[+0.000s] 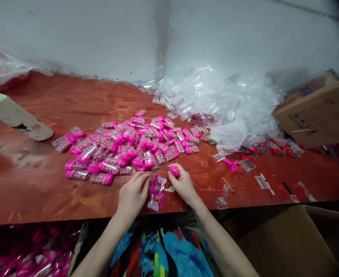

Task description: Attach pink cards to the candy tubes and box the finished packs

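Colourful clothing (pixel 176 254), right hand (pixel 184 186) pinching pink cap (pixel 174 170), left hand (pixel 132 192) narrow-fingered, its hold unclear.

You were in a small workshop or packing room: a long red work surface (pixel 94 200) ran along a bare, stained wall (pixel 106 38), heaped with pink-capped containers (pixel 123 146) and a mound of clear plastic pieces (pixel 215 92), with a cardboard box (pixel 316 111) on top and an open carton (pixel 290 238) below.
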`<state>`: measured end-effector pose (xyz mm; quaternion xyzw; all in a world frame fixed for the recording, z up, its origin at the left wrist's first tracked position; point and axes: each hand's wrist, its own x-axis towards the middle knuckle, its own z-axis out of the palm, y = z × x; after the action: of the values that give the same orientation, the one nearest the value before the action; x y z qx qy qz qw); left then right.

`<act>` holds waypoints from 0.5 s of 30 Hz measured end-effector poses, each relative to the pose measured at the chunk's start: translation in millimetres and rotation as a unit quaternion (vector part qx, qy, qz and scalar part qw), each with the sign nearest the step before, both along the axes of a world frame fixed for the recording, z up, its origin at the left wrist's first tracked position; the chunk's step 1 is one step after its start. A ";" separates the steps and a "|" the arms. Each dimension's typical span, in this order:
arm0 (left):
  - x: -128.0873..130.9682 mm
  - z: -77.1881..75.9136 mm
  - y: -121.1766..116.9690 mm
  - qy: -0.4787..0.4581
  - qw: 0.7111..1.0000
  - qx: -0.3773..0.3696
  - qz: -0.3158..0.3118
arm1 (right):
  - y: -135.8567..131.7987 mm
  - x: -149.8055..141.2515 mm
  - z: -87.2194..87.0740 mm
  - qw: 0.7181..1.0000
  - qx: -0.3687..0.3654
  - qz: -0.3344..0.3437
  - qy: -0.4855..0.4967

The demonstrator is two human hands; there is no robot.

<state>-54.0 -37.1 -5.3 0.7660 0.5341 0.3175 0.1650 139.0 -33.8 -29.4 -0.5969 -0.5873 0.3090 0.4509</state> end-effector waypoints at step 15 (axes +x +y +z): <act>21.2 -11.4 -15.2 0.153 0.988 -0.015 -0.005 | -22.5 -0.5 -4.3 0.999 -0.011 -0.021 0.048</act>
<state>-32.8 -52.3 -16.6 0.8056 0.5539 0.1881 0.0944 138.4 -56.3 -33.7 -0.5986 -0.5489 0.3345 0.4780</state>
